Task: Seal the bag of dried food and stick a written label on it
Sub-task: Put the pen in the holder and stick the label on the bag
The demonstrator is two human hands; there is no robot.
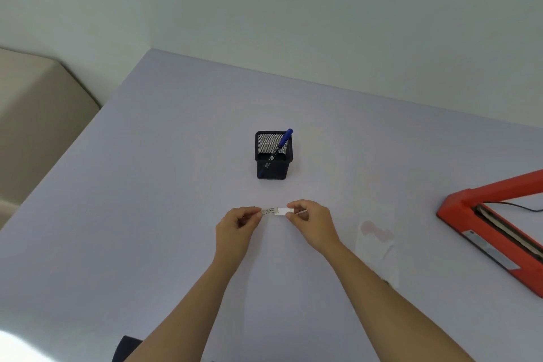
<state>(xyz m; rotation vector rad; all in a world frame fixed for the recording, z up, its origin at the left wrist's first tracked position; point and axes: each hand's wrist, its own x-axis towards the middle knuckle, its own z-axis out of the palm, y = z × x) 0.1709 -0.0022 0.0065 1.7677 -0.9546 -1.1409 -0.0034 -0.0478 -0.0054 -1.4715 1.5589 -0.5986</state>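
Observation:
Both hands hold a small white label point(274, 211) just above the pale table point(147, 214). My left hand point(238, 222) pinches its left end, where small dark writing shows. My right hand point(311, 219) pinches its blank right end. A clear plastic bag point(376, 244) lies flat on the table to the right of my right forearm, with pinkish dried food faintly visible near its top. A blue pen point(282, 144) stands tilted in a black mesh holder point(273, 156) beyond the hands.
A red heat sealer point(493, 223) sits at the right edge of the table with a thin black cable behind it. A beige padded surface point(38, 126) lies off the table's left side. A pale wall rises behind.

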